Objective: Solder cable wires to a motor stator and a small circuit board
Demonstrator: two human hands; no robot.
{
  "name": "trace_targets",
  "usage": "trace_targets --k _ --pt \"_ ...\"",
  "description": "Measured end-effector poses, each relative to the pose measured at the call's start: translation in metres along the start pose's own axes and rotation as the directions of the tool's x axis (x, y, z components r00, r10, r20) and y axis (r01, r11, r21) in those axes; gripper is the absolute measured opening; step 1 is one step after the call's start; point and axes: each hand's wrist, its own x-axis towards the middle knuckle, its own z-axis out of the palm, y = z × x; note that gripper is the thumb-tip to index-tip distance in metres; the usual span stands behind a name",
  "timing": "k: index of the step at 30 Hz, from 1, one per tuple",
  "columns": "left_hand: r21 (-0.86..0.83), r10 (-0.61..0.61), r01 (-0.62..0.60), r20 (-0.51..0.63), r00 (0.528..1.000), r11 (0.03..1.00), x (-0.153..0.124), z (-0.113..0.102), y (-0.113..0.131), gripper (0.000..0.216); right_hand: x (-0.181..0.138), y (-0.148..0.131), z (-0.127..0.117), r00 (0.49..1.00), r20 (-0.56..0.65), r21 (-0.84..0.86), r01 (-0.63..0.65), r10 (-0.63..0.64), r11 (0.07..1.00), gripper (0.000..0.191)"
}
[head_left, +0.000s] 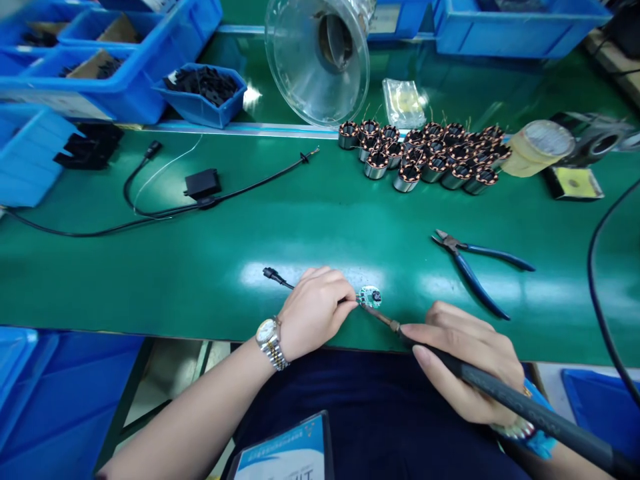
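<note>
a: the little round circuit board [371, 296] lies flat on the green tabletop [300, 227], right by its near edge; the tip of the soldering iron [525, 408] touches the board's near side.
b: and nothing clamps it; only the left hand [315, 310] steadies things, its fingers closed in a pinch on the black lead [274, 275] just where it reaches the board; i'd say a nudge from the tip could slide or spin the board.
a: those fingertips are just beside the hot tip too; a slip either way could burn them, i reckon.
b: the right hand [465, 370] has its fingers wrapped round the iron's handle like a pen, gripping well back from the tip; that long reach could let the tip wander onto a neighbouring part.
a: the board is so near the edge that a push toward the person could tip it off into the lap.
b: further out, the blue-handled cutters [475, 270] lie to the right, apart from the work; the wound coils [430, 160] stand clustered at the far side beside a roll of tape [537, 147]; none of that is in the way; the thick black cable [597, 287] at the right looks like the one thing a swinging elbow might snag.
</note>
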Motion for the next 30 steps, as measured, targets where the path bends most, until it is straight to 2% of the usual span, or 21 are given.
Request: trace_targets --k 30 --pt "0.005 -0.013 0.013 0.003 1.000 1.000 0.0011 -0.0008 0.0013 0.010 0.0053 -0.0020 -0.0027 1.000 -0.011 0.005 0.005 -0.005 1.000 0.025"
